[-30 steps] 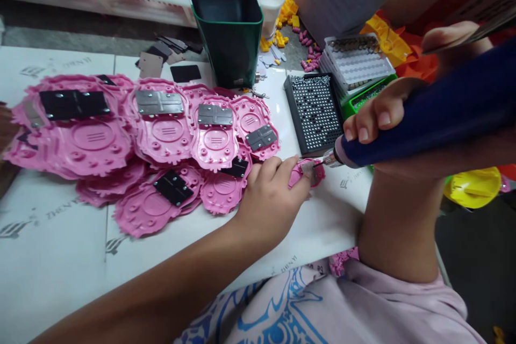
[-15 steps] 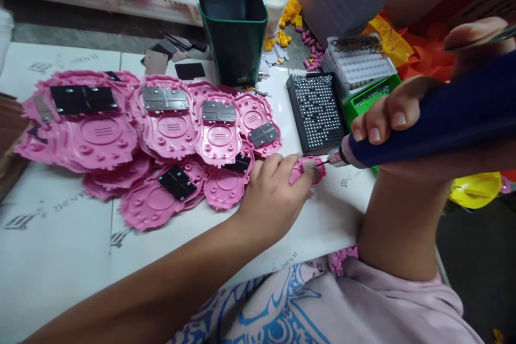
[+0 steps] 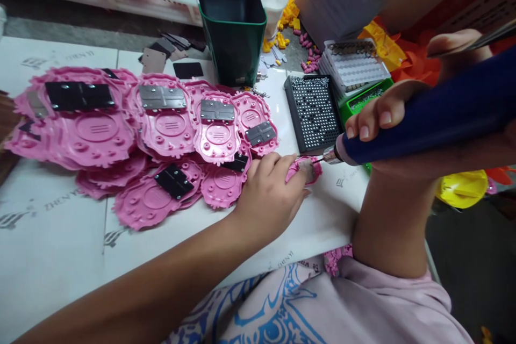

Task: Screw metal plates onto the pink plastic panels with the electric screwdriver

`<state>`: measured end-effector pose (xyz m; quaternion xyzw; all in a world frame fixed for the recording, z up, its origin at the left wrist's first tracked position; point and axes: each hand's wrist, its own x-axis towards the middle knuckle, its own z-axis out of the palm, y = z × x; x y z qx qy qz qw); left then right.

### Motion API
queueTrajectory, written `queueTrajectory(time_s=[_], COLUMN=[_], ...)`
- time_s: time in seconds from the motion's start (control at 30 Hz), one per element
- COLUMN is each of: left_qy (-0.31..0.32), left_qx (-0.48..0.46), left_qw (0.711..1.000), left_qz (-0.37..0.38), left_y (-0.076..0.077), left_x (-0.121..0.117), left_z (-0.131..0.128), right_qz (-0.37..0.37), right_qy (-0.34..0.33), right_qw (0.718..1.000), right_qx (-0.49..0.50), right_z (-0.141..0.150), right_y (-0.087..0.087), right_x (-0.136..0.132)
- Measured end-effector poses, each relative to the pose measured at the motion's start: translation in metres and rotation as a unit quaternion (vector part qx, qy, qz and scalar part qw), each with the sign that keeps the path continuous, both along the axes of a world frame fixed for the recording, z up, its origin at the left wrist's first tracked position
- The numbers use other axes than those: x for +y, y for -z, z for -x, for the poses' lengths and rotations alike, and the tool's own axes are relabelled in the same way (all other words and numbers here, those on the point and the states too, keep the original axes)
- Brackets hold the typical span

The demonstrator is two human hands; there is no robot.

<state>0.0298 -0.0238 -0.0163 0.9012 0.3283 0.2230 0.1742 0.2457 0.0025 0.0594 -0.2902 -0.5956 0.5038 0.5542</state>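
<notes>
My left hand (image 3: 271, 193) presses down on a pink plastic part (image 3: 312, 167) lying on the white table (image 3: 60, 247), fingers curled over it so most of it is hidden. My right hand (image 3: 397, 118) is wrapped round a dark blue electric screwdriver (image 3: 427, 113). Its metal bit (image 3: 320, 160) touches the pink part at my left fingertips. Left of my hand lies a spread of several pink parts (image 3: 169, 129), many with grey or black metal plates (image 3: 162, 97) screwed on.
A black screw tray (image 3: 312, 113) stands just behind the pink part. A green bin (image 3: 231, 16) is at the back centre, a white tray (image 3: 355, 64) on a green box beyond, loose black plates (image 3: 187, 70), and yellow and pink small parts at the rear.
Hands and screwdriver stay on the pink part; only the view has shifted slightly.
</notes>
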Motion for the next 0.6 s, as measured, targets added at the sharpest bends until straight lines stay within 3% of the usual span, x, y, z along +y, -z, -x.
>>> queueTrajectory(time_s=[0.13, 0.4, 0.6], left_qy=[-0.003, -0.007, -0.005], left_qx=[0.000, -0.005, -0.003], left_qw=[1.000, 1.000, 1.000], left_qz=[-0.007, -0.010, -0.008], left_y=[0.0007, 0.0016, 0.0018], left_x=[-0.0002, -0.0006, 0.0002], left_z=[-0.0002, -0.0004, -0.0010], right_qz=[0.015, 0.017, 0.030], right_qy=[0.035, 0.016, 0.049], right_qw=[0.999, 1.000, 0.998], right_qx=[0.010, 0.003, 0.003], right_z=[0.0086, 0.0042, 0.0103], right_y=[-0.0024, 0.0008, -0.0029], right_x=[-0.0037, -0.0003, -0.0055])
